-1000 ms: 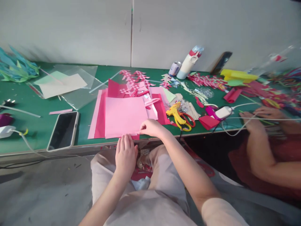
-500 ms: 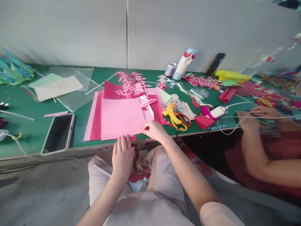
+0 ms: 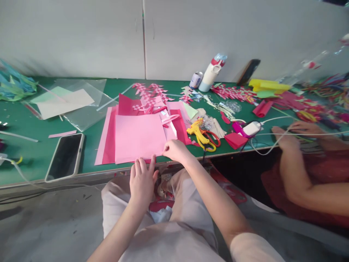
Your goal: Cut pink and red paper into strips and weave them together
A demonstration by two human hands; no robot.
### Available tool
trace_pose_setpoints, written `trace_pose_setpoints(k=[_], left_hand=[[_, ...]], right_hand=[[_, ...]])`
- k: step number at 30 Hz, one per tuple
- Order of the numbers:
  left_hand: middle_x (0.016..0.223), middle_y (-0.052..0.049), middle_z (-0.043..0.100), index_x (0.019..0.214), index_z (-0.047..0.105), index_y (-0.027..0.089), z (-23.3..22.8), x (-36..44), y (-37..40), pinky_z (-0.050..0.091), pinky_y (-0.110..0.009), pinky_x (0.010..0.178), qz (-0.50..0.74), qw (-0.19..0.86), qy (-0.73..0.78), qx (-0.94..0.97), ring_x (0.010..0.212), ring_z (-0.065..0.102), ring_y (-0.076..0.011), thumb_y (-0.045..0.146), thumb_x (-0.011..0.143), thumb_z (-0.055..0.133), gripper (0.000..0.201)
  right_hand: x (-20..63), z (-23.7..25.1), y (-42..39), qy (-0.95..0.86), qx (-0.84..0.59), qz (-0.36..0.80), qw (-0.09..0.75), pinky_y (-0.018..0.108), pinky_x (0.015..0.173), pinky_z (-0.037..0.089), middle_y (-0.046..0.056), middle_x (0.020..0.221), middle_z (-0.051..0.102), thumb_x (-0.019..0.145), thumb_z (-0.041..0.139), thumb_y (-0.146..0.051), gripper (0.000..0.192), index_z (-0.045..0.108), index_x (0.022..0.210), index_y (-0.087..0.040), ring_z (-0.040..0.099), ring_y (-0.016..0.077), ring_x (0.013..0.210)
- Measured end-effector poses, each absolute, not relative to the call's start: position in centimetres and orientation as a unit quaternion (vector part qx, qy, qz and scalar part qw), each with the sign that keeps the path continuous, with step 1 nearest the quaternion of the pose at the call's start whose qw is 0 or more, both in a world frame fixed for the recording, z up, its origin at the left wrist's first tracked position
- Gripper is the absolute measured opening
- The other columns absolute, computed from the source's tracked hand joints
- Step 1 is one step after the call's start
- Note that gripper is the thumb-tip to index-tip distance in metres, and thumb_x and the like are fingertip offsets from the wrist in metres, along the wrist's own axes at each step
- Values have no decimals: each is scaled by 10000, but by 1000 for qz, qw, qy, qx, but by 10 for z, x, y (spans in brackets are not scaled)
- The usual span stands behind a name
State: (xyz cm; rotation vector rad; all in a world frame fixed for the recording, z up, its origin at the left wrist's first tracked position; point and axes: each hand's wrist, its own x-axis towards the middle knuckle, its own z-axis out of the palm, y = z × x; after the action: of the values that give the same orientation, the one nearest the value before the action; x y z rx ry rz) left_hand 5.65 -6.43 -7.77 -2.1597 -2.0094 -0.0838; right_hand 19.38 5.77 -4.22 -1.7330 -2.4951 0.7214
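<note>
At the front edge of the green bench (image 3: 32, 120) a pink sheet (image 3: 139, 137) lies flat on top of darker pink sheets (image 3: 110, 136). The right hand (image 3: 176, 150) pinches the sheet's front right corner, thumb and fingers closed on the paper's edge. The left hand (image 3: 141, 178) sits just below the sheet's front edge, fingers spread and pointing up, their tips touching or just short of the paper; its grip is open and holds nothing.

Behind the sheet lie woven pink-and-white strips (image 3: 151, 91) and loose pink cuttings. Just right of the stack is a yellow glue gun (image 3: 198, 131) beside red-handled scissors (image 3: 212, 136). A phone (image 3: 64, 156) lies face up near the front edge, left of the stack. Clear plastic sleeves (image 3: 87, 105) with pale paper lie toward the back left. A white bottle (image 3: 208, 74) stands at the back edge against the wall.

At the right end of the bench another person's hands (image 3: 296, 133) rest among cables and coloured scraps.
</note>
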Motion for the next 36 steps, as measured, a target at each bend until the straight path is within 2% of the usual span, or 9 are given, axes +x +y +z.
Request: trace_pose_setpoints(k=[5, 11, 18, 23, 29, 36], left_hand=[[1168, -226, 565, 1431, 372, 284, -73, 62, -58, 439, -471, 880, 7, 96, -669, -737, 1099, 544, -356, 373, 898, 500, 556], [1087, -207, 578, 1425, 386, 295, -64, 60, -56, 448, -460, 816, 25, 81, -660, -747, 990, 559, -335, 349, 907, 477, 529], [1300, -197, 517, 1376, 454, 114, -61, 65, -53, 377, -500, 975, -1, 68, -604, -794, 1233, 419, -342, 298, 892, 481, 518], [1206, -191, 576, 1351, 453, 14, -66, 71, -51, 394, -423, 972, 0, 69, -596, -800, 1133, 493, -307, 286, 886, 483, 540], [1109, -168, 589, 1392, 419, 78, -68, 70, -49, 416, -431, 933, -16, 61, -591, -804, 1062, 516, -297, 304, 901, 454, 542], [1113, -145, 587, 1405, 421, 154, -67, 73, -47, 406, -425, 960, 1, 71, -595, -801, 1064, 512, -289, 350, 891, 488, 554]], right_hand=[[194, -39, 57, -801, -554, 226, 7, 237, 677, 431, 81, 807, 742, 772, 684, -317, 158, 742, 736, -174, 679, 196, 818], [215, -34, 59, -783, -558, 270, 37, 206, 648, 404, 38, 810, 743, 788, 673, -335, 168, 751, 769, -188, 669, 152, 790], [221, -36, 59, -791, -560, 243, 41, 206, 667, 399, 26, 807, 739, 790, 644, -272, 126, 735, 758, -190, 663, 150, 800], [219, -40, 58, -796, -559, 228, 34, 216, 676, 406, 40, 828, 737, 793, 633, -278, 139, 720, 734, -187, 665, 168, 800], [219, -40, 57, -805, -554, 211, 22, 211, 683, 417, 58, 826, 736, 804, 596, -204, 140, 721, 748, -180, 663, 167, 796], [213, -38, 53, -806, -565, 178, 8, 240, 712, 431, 113, 863, 728, 811, 603, -223, 143, 724, 789, -150, 654, 207, 836]])
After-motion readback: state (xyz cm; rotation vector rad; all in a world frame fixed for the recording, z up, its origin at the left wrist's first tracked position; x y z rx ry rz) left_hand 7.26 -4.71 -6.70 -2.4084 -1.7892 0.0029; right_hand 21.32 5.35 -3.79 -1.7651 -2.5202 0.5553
